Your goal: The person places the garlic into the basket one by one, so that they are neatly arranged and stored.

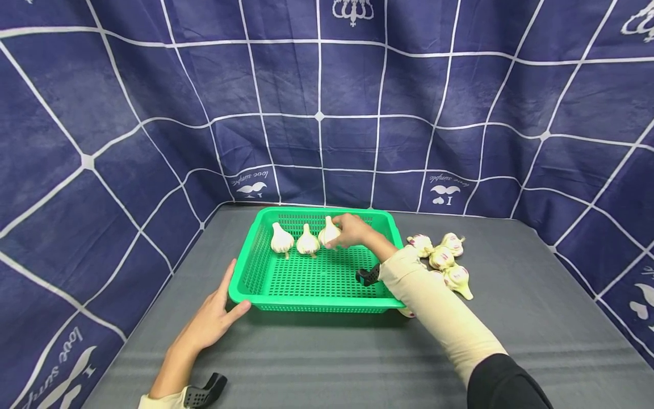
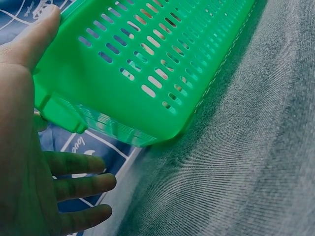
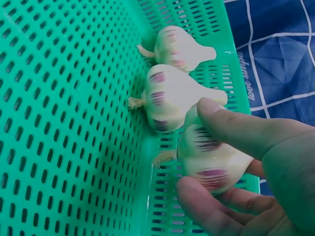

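Observation:
In the head view a green plastic basket with slotted walls stands on the grey cloth. Inside, along its far wall, are two white garlic bulbs. My right hand reaches into the basket and pinches a third garlic bulb between thumb and fingers, beside the other two. Purple streaks mark the bulbs in the right wrist view. At the basket's near left corner, my left hand touches the rim with its thumb, its fingers spread and fairly straight.
Several more garlic bulbs lie on the grey cloth to the right of the basket, one partly hidden under the right forearm. A blue checked curtain hangs behind and at both sides.

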The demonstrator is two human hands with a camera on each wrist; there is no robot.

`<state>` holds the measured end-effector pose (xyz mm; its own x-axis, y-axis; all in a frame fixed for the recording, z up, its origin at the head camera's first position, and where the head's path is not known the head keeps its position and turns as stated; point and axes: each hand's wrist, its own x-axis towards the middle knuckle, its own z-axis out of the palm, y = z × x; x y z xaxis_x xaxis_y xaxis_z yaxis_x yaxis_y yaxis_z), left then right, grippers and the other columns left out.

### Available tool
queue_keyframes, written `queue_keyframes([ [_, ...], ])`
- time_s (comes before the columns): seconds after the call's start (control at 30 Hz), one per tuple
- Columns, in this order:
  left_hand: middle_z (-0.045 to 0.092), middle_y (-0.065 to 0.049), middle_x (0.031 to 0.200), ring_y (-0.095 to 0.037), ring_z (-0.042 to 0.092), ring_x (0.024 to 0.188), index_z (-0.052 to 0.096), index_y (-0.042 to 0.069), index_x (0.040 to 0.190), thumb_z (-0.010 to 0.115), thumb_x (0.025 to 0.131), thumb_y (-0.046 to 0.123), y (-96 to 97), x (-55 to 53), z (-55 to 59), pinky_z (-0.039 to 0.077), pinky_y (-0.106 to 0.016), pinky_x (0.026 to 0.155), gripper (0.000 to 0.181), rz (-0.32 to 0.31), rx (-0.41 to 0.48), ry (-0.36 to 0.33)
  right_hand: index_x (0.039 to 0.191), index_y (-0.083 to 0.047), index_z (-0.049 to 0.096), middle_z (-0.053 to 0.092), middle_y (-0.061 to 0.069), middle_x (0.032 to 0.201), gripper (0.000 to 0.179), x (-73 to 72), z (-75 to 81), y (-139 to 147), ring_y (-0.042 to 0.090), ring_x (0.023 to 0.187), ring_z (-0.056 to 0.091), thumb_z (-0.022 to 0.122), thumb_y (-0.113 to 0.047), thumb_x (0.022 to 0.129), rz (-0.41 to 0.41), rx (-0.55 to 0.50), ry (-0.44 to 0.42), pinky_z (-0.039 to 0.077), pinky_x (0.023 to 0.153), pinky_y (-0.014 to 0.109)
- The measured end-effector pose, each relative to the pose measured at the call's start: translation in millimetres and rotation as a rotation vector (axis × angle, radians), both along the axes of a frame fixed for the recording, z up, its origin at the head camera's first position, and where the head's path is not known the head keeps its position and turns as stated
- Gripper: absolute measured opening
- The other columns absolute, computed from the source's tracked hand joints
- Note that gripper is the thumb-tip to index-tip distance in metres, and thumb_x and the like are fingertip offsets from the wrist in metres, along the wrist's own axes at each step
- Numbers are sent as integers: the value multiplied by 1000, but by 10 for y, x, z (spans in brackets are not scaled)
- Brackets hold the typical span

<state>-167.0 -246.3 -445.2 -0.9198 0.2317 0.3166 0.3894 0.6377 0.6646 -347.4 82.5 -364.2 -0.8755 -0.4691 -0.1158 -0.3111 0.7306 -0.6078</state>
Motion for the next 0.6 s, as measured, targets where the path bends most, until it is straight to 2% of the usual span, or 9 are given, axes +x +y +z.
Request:
queue_keyframes([
  [0.27, 34, -30, 151, -49, 39, 134, 1, 20, 161, 69, 93, 26, 2, -1, 7, 32, -65, 102, 96, -4, 2, -12, 146, -1, 46, 68, 7, 74, 76, -8, -54, 12, 15, 57, 64, 81, -15, 80, -1, 86, 4, 53, 57, 26],
  [0.4, 32, -30, 152, -49, 39, 134, 1, 21, 161, 69, 93, 27, 1, -4, 3, 32, -65, 102, 96, -5, 5, -14, 142, 0, 49, 68, 6, 75, 72, -12, -77, 8, 13, 56, 64, 79, -11, 77, 13, 106, 24, 52, 56, 23],
  [0.47, 32, -30, 153, -49, 38, 134, 1, 21, 161, 69, 93, 27, 1, -5, 0, 31, -66, 102, 96, -6, 7, -17, 137, 0, 53, 68, 6, 78, 68, -12, -87, 5, 14, 58, 65, 79, -11, 76, 19, 124, 44, 53, 58, 24],
  [0.6, 31, -29, 153, -49, 38, 134, 1, 21, 161, 69, 93, 27, 1, -9, -1, 31, -66, 102, 96, -9, 8, -17, 133, -1, 57, 67, 7, 95, 63, -9, -100, 3, 18, 76, 63, 82, -17, 77, 29, 208, 83, 52, 70, 29],
])
